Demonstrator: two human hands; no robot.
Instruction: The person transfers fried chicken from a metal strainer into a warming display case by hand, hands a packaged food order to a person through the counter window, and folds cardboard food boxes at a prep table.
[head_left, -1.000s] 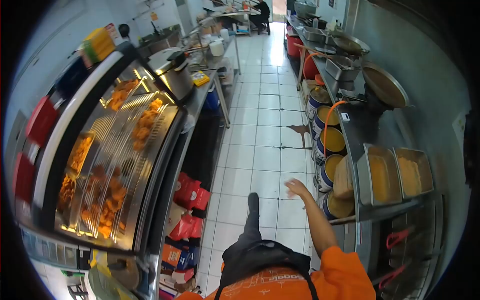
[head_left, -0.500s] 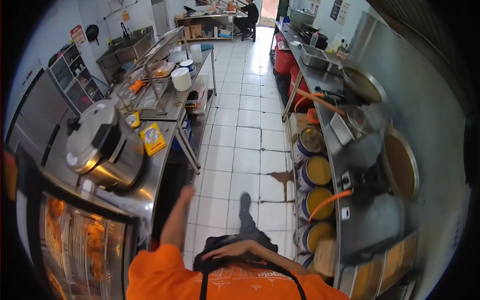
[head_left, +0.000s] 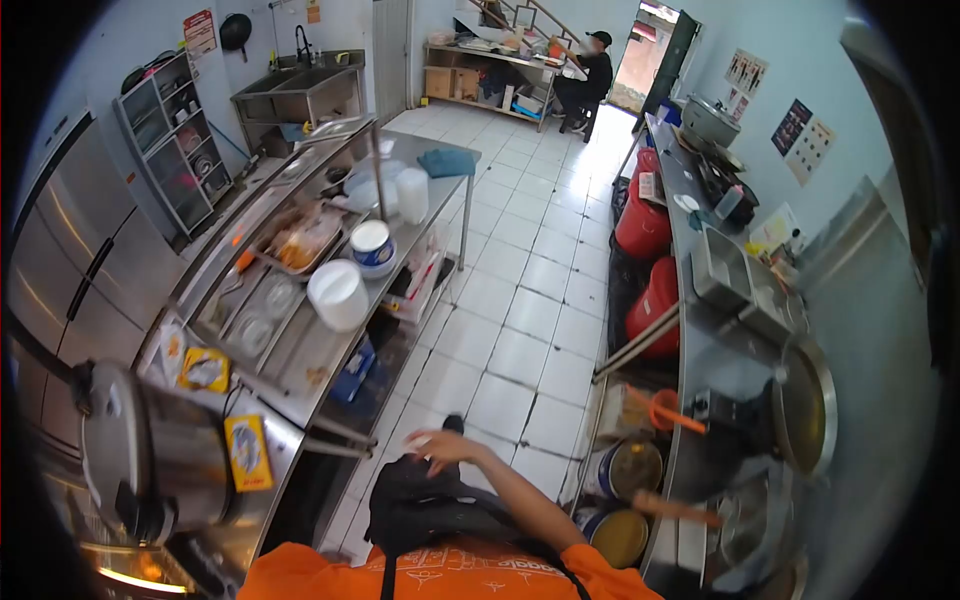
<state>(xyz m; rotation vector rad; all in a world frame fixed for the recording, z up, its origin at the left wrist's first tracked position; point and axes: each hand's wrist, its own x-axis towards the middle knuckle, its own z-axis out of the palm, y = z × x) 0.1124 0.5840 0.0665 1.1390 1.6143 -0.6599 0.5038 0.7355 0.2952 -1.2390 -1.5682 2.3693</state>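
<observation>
A black cloth apron (head_left: pixel 412 515) lies near six o'clock from the bare right hand (head_left: pixel 435 448), contact unclear; the hand's fingers are loosely apart. Towards nine, a yellow rectangular box (head_left: pixel 248 453), long axis roughly twelve-to-six, lies on the stainless-steel table (head_left: pixel 287 428). The left hand is out of view.
</observation>
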